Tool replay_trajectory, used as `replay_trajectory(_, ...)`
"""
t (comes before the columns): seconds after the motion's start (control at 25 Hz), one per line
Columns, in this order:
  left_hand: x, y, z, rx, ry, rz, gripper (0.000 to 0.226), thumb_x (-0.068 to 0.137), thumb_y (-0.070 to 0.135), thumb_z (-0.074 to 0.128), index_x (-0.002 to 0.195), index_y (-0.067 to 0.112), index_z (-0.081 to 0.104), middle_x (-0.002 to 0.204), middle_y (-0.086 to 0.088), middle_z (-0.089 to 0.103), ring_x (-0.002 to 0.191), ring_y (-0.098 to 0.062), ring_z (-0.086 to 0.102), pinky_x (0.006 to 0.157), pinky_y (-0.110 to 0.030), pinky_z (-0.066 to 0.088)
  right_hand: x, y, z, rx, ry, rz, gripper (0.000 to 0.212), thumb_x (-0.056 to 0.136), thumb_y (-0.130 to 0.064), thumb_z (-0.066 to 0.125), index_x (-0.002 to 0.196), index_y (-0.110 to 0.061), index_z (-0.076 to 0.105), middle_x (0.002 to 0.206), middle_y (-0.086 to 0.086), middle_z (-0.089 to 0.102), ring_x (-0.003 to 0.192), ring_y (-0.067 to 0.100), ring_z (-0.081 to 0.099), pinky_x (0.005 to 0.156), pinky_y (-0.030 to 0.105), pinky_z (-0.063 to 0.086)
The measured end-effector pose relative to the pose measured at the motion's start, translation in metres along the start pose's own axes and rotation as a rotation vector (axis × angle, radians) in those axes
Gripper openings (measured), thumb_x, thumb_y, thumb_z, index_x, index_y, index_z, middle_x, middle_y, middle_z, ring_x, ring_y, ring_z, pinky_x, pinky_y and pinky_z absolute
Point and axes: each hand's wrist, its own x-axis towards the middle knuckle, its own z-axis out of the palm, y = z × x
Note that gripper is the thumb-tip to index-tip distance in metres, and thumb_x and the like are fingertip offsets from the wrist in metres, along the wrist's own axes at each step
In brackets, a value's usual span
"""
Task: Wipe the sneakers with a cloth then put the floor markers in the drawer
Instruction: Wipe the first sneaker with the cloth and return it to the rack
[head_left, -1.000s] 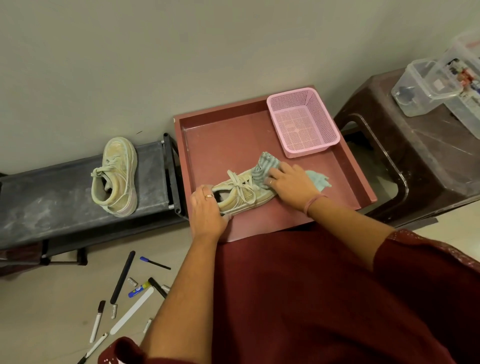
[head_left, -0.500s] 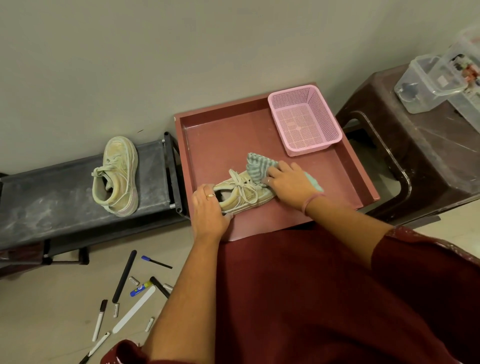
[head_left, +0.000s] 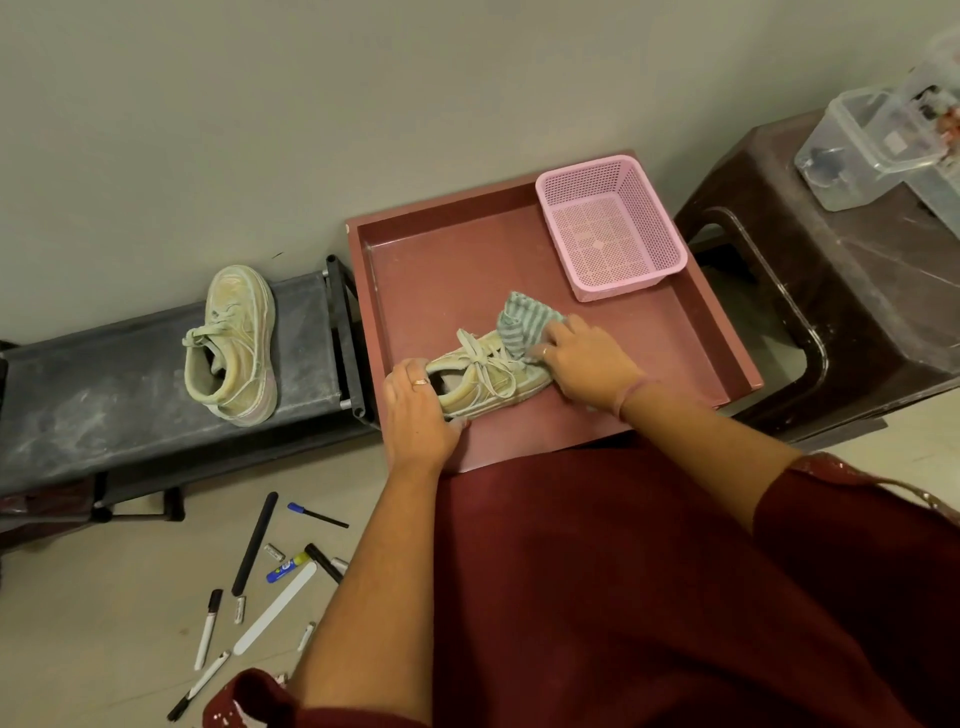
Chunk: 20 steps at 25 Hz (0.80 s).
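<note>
**While one hand braces the heel, the other rubs the toe**

Because a shoe slides under a wiping stroke, the left hand (head_left: 418, 410) clamps over the heel of the sneaker (head_left: 488, 376), fingers curled down around its back end, pinning it to the floor of the red drawer (head_left: 452, 260). The right hand (head_left: 587, 364) works at the opposite end: its fingers press the striped cloth (head_left: 522, 322) onto the toe, bunching the fabric so that part of it stands up beyond the knuckles. I judge this grip suits scrubbing, since the pressure falls on the dirtiest front part while the heel hand resists the push.

Just beyond the right hand, in the drawer's far corner, sits a pink basket (head_left: 613, 223), well out of the stroke's way. Off to the left of the left hand, the second sneaker (head_left: 234, 338) rests on a dusty grey rack (head_left: 104, 384), seemingly awaiting its turn. Below the left forearm, the markers (head_left: 208, 629) lie scattered on the floor among other small items, untouched; that step is not yet begun. To the right stands a brown stool (head_left: 857, 312) bearing clear plastic boxes (head_left: 872, 145).
</note>
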Motion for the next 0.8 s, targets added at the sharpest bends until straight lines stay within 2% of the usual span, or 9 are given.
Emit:
replay_trajectory(0.08, 0.0, 0.001, 0.0, 0.006, 0.006, -0.001, 0.086, 0.066, 0.025, 0.086, 0.135, 0.007, 0.039, 0.135, -0.01, 0.04, 0.126, -0.027, 0.035, 0.106, -0.031, 0.031, 0.012, 0.006, -0.013, -0.07, 0.023, 0.112, 0.028, 0.091, -0.011, 0.047, 0.117, -0.008, 0.058, 0.122, 0.012, 0.045, 0.111, 0.032, 0.04, 0.083, 0.043, 0.044)
replay_trajectory(0.2, 0.001, 0.001, 0.001, 0.0, 0.019, -0.005, 0.084, 0.065, 0.024, 0.087, 0.133, 0.007, 0.04, 0.133, -0.009, 0.041, 0.124, -0.026, 0.036, 0.104, -0.029, 0.031, 0.021, 0.004, -0.014, 0.162, 0.108, 0.43, 0.035, 0.091, -0.006, 0.044, 0.124, -0.002, 0.055, 0.129, 0.016, 0.044, 0.115, 0.033, 0.039, 0.097, 0.037, 0.035)
replay_trajectory(0.28, 0.001, 0.002, 0.001, 0.005, 0.019, -0.002, 0.084, 0.065, 0.024, 0.087, 0.133, 0.008, 0.04, 0.132, -0.009, 0.041, 0.123, -0.026, 0.036, 0.103, -0.029, 0.03, 0.011, -0.024, 0.004, 0.193, 0.023, 0.46, 0.056, 0.086, -0.006, 0.05, 0.141, -0.004, 0.037, 0.142, 0.021, 0.035, 0.132, 0.036, 0.03, 0.108, 0.039, 0.029)
replay_trajectory(0.36, 0.002, 0.002, 0.0, 0.006, 0.019, -0.008, 0.085, 0.064, 0.025, 0.087, 0.133, 0.008, 0.04, 0.132, -0.009, 0.041, 0.124, -0.026, 0.036, 0.104, -0.029, 0.031, -0.003, -0.062, 0.031, 0.084, 0.021, 0.357, 0.063, 0.085, -0.003, 0.042, 0.146, -0.002, 0.026, 0.147, 0.025, 0.03, 0.14, 0.04, 0.022, 0.114, 0.052, 0.021)
replay_trajectory(0.44, 0.002, 0.002, 0.0, 0.009, 0.013, -0.012, 0.087, 0.063, 0.025, 0.088, 0.133, 0.007, 0.04, 0.132, -0.01, 0.041, 0.124, -0.027, 0.036, 0.104, -0.03, 0.031, -0.016, -0.085, 0.038, 0.145, 0.074, 0.356, 0.06, 0.084, 0.002, 0.022, 0.142, -0.001, 0.036, 0.146, 0.022, 0.037, 0.138, 0.04, 0.028, 0.113, 0.052, 0.022)
replay_trajectory(0.48, 0.002, 0.002, 0.001, 0.008, 0.01, -0.011, 0.087, 0.063, 0.026, 0.088, 0.133, 0.007, 0.04, 0.132, -0.01, 0.041, 0.124, -0.028, 0.036, 0.105, -0.03, 0.03, -0.022, -0.084, 0.041, 0.183, 0.14, 0.402, 0.059, 0.085, 0.005, 0.021, 0.142, 0.0, 0.035, 0.147, 0.022, 0.035, 0.139, 0.038, 0.028, 0.114, 0.047, 0.021)
replay_trajectory(0.6, 0.002, 0.003, 0.0, 0.011, 0.006, -0.009, 0.088, 0.064, 0.025, 0.088, 0.134, 0.007, 0.039, 0.133, -0.01, 0.041, 0.124, -0.027, 0.036, 0.105, -0.03, 0.03, -0.028, -0.071, 0.019, 0.379, 0.085, 0.392, 0.07, 0.082, 0.013, 0.04, 0.147, -0.008, 0.026, 0.154, 0.016, 0.024, 0.139, 0.032, 0.028, 0.114, 0.031, 0.02)
replay_trajectory(0.72, 0.002, 0.002, -0.001, 0.016, -0.003, -0.015, 0.088, 0.064, 0.026, 0.088, 0.135, 0.008, 0.039, 0.134, -0.009, 0.04, 0.124, -0.027, 0.036, 0.106, -0.031, 0.031, -0.032, -0.049, -0.013, 0.545, -0.026, 0.405, 0.063, 0.082, 0.013, 0.043, 0.137, -0.019, 0.048, 0.129, 0.01, 0.055, 0.112, 0.033, 0.057, 0.09, 0.033, 0.046)
replay_trajectory(0.8, 0.001, 0.003, -0.001, 0.016, -0.002, -0.007, 0.088, 0.064, 0.026, 0.088, 0.135, 0.008, 0.039, 0.134, -0.009, 0.04, 0.124, -0.027, 0.036, 0.105, -0.032, 0.032, -0.024, -0.027, -0.034, 0.546, 0.055, 0.531, 0.047, 0.083, 0.008, 0.043, 0.121, -0.012, 0.062, 0.114, 0.013, 0.064, 0.102, 0.035, 0.061, 0.085, 0.035, 0.048)
